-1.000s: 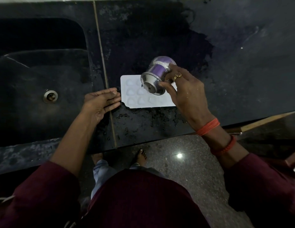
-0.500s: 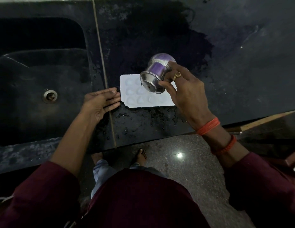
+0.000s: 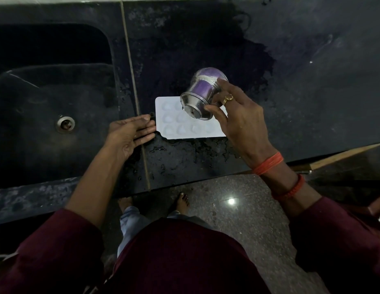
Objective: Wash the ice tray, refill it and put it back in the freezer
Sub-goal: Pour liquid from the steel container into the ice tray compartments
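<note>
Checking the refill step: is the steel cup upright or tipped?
Tipped. The right hand holds the steel cup tilted above the ice tray, its base facing the camera; whether water pours, cannot tell.

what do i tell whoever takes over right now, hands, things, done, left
Left hand: open, straight fingers against the left edge of the ice tray.
Right hand: holds the steel cup tipped over the tray.
Tray: flat on the wet counter, right of the sink.
Done: washing, by the look; refill under way, cell levels unclear.
Left: finish filling, carry level to the freezer, not in view.
</note>
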{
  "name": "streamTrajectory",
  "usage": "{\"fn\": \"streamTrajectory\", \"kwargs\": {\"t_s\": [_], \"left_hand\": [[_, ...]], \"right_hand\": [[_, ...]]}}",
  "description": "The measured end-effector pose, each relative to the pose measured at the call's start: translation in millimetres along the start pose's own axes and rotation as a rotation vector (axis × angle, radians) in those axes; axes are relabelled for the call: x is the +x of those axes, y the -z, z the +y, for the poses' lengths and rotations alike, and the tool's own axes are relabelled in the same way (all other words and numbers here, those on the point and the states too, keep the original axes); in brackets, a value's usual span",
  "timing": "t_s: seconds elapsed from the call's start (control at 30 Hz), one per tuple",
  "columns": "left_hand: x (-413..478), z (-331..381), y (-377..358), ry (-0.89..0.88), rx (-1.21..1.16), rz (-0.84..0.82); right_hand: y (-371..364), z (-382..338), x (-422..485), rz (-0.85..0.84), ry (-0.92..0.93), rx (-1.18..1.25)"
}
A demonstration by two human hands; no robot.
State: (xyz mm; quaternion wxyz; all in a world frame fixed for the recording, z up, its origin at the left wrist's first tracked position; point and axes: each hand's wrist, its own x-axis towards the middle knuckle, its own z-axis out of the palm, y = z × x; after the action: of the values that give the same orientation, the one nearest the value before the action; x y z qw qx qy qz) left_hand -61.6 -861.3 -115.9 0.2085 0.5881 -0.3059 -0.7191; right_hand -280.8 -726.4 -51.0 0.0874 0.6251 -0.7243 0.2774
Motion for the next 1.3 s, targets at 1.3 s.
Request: {"fn": "streamTrajectory", "kwargs": {"t_s": [1.3], "left_hand": [[4,-6,2,-0.022,0.0,0.012]], "right_hand": [[17,-8,0,0.056,-0.162,0.134]]}}
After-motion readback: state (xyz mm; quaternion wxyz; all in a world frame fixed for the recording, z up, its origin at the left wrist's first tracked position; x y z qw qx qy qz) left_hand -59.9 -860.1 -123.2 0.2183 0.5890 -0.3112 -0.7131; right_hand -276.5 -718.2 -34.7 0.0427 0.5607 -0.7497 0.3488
